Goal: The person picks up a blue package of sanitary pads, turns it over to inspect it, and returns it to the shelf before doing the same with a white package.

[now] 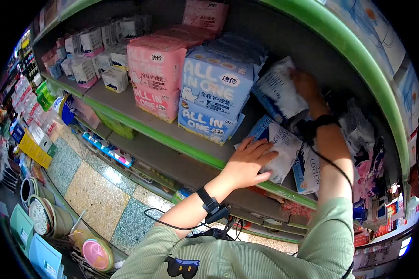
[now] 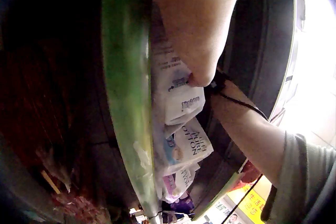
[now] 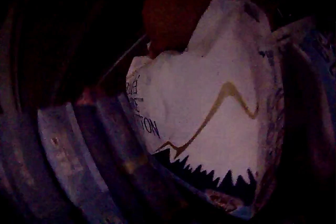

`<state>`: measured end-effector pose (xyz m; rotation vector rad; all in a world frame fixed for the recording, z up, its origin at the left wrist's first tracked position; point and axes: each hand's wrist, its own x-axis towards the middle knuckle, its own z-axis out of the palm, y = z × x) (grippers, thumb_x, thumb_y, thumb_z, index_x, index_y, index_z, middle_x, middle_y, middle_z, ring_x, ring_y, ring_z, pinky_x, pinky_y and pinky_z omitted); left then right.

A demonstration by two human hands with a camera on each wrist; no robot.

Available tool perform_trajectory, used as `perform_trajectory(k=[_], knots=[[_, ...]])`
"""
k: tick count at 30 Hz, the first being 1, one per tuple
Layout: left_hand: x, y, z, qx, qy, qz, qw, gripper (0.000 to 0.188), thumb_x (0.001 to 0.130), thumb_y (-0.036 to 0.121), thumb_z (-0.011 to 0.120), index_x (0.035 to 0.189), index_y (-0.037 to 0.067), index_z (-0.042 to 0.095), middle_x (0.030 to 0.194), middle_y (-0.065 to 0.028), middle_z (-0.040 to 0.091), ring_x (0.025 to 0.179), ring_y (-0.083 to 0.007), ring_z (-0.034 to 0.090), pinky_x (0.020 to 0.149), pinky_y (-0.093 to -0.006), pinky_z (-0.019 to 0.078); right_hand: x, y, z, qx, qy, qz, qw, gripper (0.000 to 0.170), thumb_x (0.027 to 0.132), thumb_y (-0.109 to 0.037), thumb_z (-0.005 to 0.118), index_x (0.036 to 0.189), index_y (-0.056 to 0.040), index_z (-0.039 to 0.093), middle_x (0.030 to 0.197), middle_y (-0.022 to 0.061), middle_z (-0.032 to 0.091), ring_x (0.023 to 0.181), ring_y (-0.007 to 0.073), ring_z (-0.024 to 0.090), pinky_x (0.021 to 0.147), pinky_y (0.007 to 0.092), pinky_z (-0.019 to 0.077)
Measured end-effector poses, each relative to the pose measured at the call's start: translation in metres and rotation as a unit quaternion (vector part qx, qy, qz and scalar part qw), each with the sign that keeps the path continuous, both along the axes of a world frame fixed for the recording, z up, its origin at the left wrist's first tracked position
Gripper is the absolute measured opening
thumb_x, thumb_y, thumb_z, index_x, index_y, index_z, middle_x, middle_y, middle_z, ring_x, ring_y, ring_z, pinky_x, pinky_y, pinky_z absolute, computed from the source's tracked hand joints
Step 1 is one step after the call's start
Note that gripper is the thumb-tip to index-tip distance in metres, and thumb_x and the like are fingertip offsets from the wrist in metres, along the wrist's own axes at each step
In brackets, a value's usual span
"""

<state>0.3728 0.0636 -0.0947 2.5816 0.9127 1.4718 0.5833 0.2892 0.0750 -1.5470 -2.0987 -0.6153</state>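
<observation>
In the head view, the left hand (image 1: 247, 165) rests with spread fingers on a white and blue cotton pack (image 1: 281, 151) at the shelf's front edge. Farther back, the right hand (image 1: 307, 88) grips the upper side of a white pack (image 1: 284, 89), which stands tilted beside the blue packs (image 1: 214, 88). The right wrist view is dark and shows the right hand (image 3: 176, 16) at the top of the white pack (image 3: 210, 108). The left hand (image 2: 191, 24) lies over white packs (image 2: 184, 106) in the left wrist view.
Pink packs (image 1: 156, 76) and small white packs (image 1: 84, 72) stand farther left on the shelf. A green shelf edge (image 1: 149, 135) runs along the front, with another green edge (image 1: 358, 51) above. Plastic-wrapped packs (image 1: 356, 128) lie right of the right forearm. Bins (image 1: 46, 216) stand at lower left.
</observation>
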Motion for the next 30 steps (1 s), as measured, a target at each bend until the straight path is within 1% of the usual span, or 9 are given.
perform_trajectory(k=[1, 4, 7, 11, 14, 17, 22, 28, 30], knots=[[0.001, 0.002, -0.002, 0.006, -0.008, -0.002, 1.000, 0.048, 0.076, 0.036, 0.063, 0.119, 0.014, 0.057, 0.129, -0.0106, 0.051, 0.125, -0.0273, 0.043, 0.106, -0.0470, 0.0274, 0.006, -0.002, 0.014, -0.043, 0.075, 0.001, 0.996, 0.054, 0.095, -0.048, 0.039, 0.120, -0.0032, 0.058, 0.119, 0.0241, 0.055, 0.105, 0.0392, 0.054, 0.094, 0.0424, 0.0405], [0.001, 0.001, -0.001, -0.008, 0.004, 0.001, 1.000, 0.049, 0.077, 0.036, 0.063, 0.120, 0.014, 0.056, 0.129, -0.0107, 0.051, 0.125, -0.0273, 0.042, 0.106, -0.0476, 0.0269, 0.092, 0.053, 0.046, 0.071, -0.291, -0.080, 0.951, 0.051, 0.095, -0.044, 0.043, 0.115, -0.0012, 0.062, 0.116, 0.0247, 0.058, 0.100, 0.0332, 0.060, 0.092, 0.0371, 0.0429], [-0.001, 0.001, 0.000, -0.016, -0.011, -0.012, 1.000, 0.054, 0.076, 0.038, 0.064, 0.122, 0.011, 0.054, 0.129, -0.0122, 0.051, 0.124, -0.0301, 0.043, 0.106, -0.0476, 0.0273, 0.023, -0.076, 0.060, 0.009, 0.103, -0.020, 0.994, 0.053, 0.095, -0.045, 0.041, 0.117, -0.0008, 0.060, 0.114, 0.0233, 0.060, 0.105, 0.0385, 0.056, 0.093, 0.0445, 0.0410], [-0.007, 0.002, 0.007, -0.145, -0.121, -0.079, 0.979, 0.085, 0.072, 0.045, 0.070, 0.136, 0.001, 0.034, 0.128, -0.0229, 0.047, 0.123, -0.0369, 0.042, 0.107, -0.0453, 0.0269, -0.027, -0.205, 0.042, 0.072, 0.177, 0.004, 0.982, 0.046, 0.094, -0.040, 0.049, 0.102, 0.0029, 0.064, 0.091, 0.0160, 0.066, 0.076, 0.0290, 0.060, 0.072, 0.0381, 0.0454], [-0.002, -0.008, 0.012, -0.278, -0.455, -0.301, 0.791, 0.096, 0.069, 0.040, 0.079, 0.139, 0.000, 0.028, 0.135, -0.0183, 0.044, 0.126, -0.0286, 0.041, 0.104, -0.0401, 0.0329, -0.029, -0.265, 0.002, 0.070, 0.228, 0.068, 0.969, 0.033, 0.092, -0.028, 0.058, 0.094, 0.0046, 0.064, 0.075, 0.0092, 0.063, 0.064, 0.0137, 0.055, 0.060, 0.0269, 0.0429], [-0.020, -0.019, 0.009, -0.431, -0.436, -0.504, 0.608, 0.074, 0.069, 0.025, 0.082, 0.130, 0.003, 0.046, 0.124, -0.0097, 0.057, 0.116, -0.0219, 0.052, 0.099, -0.0360, 0.0398, -0.046, -0.319, -0.042, 0.081, 0.291, 0.183, 0.936, 0.033, 0.092, -0.026, 0.057, 0.088, 0.0070, 0.062, 0.073, 0.0052, 0.061, 0.066, 0.0092, 0.052, 0.060, 0.0236, 0.0407], [-0.037, -0.041, -0.019, -0.495, -0.417, -0.506, 0.570, 0.076, 0.063, 0.010, 0.084, 0.128, 0.002, 0.047, 0.120, -0.0101, 0.059, 0.114, -0.0213, 0.054, 0.098, -0.0353, 0.0429, -0.045, -0.356, -0.084, -0.007, 0.493, 0.187, 0.850, 0.044, 0.089, -0.040, 0.062, 0.080, 0.0037, 0.061, 0.077, 0.0027, 0.061, 0.067, 0.0088, 0.051, 0.061, 0.0226, 0.0384], [-0.042, -0.045, -0.030, -0.456, -0.386, -0.471, 0.649, 0.079, 0.065, 0.012, 0.084, 0.131, 0.001, 0.041, 0.122, -0.0077, 0.056, 0.115, -0.0185, 0.051, 0.099, -0.0341, 0.0402, -0.011, -0.362, -0.144, 0.063, 0.633, 0.161, 0.754, 0.041, 0.095, -0.029, 0.053, 0.109, 0.0102, 0.054, 0.102, 0.0160, 0.063, 0.088, 0.0200, 0.062, 0.080, 0.0317, 0.0487], [-0.051, -0.049, -0.034, -0.497, -0.390, -0.466, 0.619, 0.081, 0.065, 0.017, 0.085, 0.132, 0.001, 0.041, 0.122, -0.0076, 0.055, 0.116, -0.0179, 0.050, 0.100, -0.0339, 0.0388, -0.023, -0.361, -0.146, 0.091, 0.668, 0.167, 0.720, 0.041, 0.094, -0.031, 0.055, 0.112, 0.0063, 0.053, 0.107, 0.0136, 0.062, 0.092, 0.0205, 0.060, 0.081, 0.0330, 0.0489]])
